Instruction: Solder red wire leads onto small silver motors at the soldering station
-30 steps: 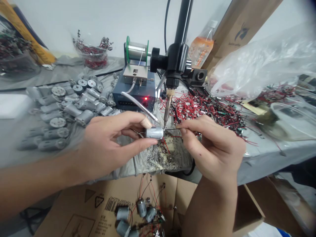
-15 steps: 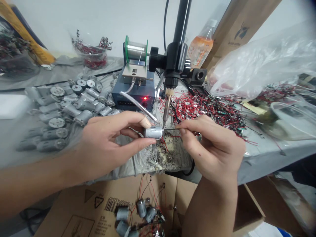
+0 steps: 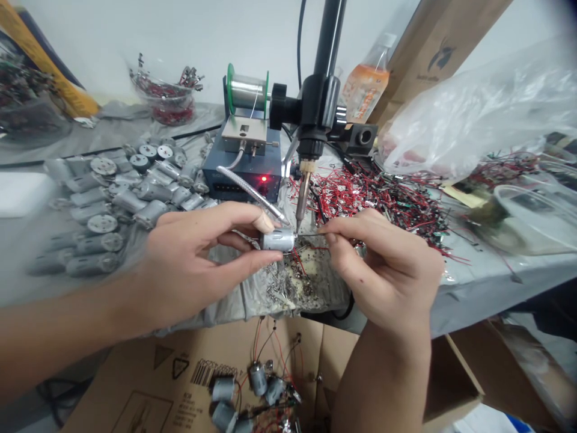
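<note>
A small silver motor [image 3: 278,240] lies sideways between the thumb and fingers of my left hand [image 3: 202,258], its terminal end facing right. My right hand [image 3: 378,258] pinches a thin dark wire [image 3: 311,234] that runs left to that end. The tip of an upright soldering iron [image 3: 303,201] is at the motor's right end, where the wire meets it. Just above the motor ends a coiled metal feed tube [image 3: 256,193]. A red wire [image 3: 299,261] hangs below the motor's end.
Behind stands a blue box [image 3: 246,174] with a solder spool [image 3: 247,93]. Many motors [image 3: 151,190] lie left, a pile of red and black wires [image 3: 360,192] right. Below the table edge, wired motors [image 3: 258,379] rest on cardboard [image 3: 148,373]. A black stand [image 3: 331,36] rises centrally.
Both hands and the motor appear slightly further left, along with most of the view. The motor and wire are still held at the iron's tip.
</note>
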Demonstrator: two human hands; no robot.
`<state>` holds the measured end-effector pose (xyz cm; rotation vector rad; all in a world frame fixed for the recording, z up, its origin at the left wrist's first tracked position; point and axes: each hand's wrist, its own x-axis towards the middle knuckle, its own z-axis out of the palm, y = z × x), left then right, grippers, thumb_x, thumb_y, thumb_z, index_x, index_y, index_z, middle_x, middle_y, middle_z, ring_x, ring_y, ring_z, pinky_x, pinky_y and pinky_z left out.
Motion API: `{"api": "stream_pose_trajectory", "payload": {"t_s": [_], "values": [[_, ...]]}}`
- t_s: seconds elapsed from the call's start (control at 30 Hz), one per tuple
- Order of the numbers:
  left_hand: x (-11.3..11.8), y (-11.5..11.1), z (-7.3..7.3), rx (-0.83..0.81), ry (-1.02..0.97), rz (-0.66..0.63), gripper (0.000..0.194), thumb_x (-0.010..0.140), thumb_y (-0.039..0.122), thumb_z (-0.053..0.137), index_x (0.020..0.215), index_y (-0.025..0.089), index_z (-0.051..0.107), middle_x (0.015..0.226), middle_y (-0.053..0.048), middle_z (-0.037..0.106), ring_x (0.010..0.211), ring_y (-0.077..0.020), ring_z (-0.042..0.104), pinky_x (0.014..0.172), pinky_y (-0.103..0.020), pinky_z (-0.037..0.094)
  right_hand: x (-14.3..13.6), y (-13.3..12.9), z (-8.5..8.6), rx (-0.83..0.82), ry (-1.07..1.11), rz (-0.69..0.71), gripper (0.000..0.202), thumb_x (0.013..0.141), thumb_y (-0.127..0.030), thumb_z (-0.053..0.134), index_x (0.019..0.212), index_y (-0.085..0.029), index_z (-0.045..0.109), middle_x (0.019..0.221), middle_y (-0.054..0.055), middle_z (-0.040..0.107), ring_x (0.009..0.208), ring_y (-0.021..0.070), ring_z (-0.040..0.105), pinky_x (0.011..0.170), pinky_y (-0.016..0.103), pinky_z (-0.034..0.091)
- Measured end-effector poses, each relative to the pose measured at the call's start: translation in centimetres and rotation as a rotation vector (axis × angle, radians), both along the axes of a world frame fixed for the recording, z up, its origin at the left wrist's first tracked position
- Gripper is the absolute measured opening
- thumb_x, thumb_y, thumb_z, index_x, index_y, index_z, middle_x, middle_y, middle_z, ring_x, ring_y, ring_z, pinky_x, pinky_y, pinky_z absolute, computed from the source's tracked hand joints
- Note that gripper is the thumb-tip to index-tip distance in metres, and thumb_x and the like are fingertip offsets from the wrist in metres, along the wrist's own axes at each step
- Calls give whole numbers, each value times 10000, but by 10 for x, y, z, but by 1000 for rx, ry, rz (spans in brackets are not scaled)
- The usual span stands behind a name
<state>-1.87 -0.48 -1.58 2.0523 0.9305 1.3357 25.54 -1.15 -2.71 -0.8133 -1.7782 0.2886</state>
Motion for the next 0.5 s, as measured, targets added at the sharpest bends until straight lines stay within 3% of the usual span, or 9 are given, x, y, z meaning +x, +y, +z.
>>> {"api": "stream_pose_trajectory", "payload": {"t_s": [0.23,0.5], "values": [[0,1,-1,-17,-18,8,218,1009,171,1044,1135,292,912,1100,67,978,892,-131,933,935,-163,809,-1,0,1,-11,-4,-22,233,1115,-108,757,1054,-275,906,828,-24,814,721,174,663,768,411,562],[-3,2,-1,15,30,28,205,1021,227,1039,1139,327,905,1087,108,964,879,-90,905,945,-103,768,-1,0,1,-16,-3,-29,230,1103,-114,764,1050,-279,915,814,-18,811,716,180,654,760,416,568]]}}
